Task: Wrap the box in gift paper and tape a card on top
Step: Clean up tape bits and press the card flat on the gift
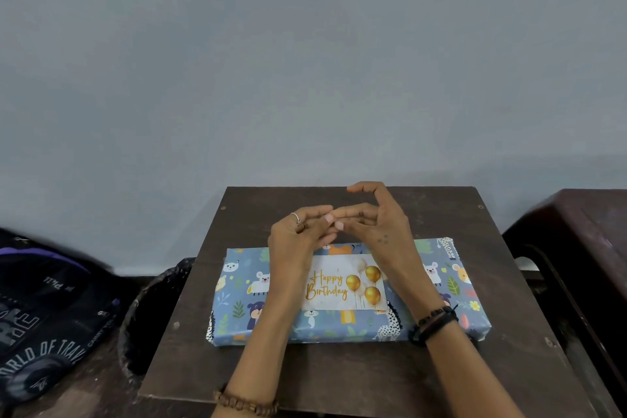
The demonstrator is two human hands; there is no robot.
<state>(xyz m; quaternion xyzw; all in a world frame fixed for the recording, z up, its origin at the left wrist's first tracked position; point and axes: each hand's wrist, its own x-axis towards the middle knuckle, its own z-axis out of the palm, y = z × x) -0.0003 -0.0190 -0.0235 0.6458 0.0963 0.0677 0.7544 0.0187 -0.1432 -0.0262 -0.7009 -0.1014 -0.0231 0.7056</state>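
**Hands raised over wrapped box, card on top**

Left hand (294,241) up above box's far edge, fingers loosely curled, tips pointed right; ring on one finger, bead bracelet on wrist. Right hand (380,224) opposite, palm turned left, index arched high over the rest, dark bands on wrist. Fingertips (330,218) of both met in the middle, touching or pinching sth small. Couldn't tell what, if anything: too small, maybe clear tape, not resolvable. So grip state unclear for both; neither hand touched box or card.

Box (349,292) lay flat mid-table (339,370), fully covered in blue animal-print gift paper, long side left-right. Card (344,283), white w/ gold "Happy Birthday" + balloons, lay centred on box top. Card's left and right edges partly hidden behind forearms; couldn't see whether tape held it.

Left of table: dark backpack (44,316) w/ white print, cut off by frame edge, lettering only partly legible. Dark round bin (149,316) between backpack and table, interior not readable. Dark furniture (583,248) at right, cropped.
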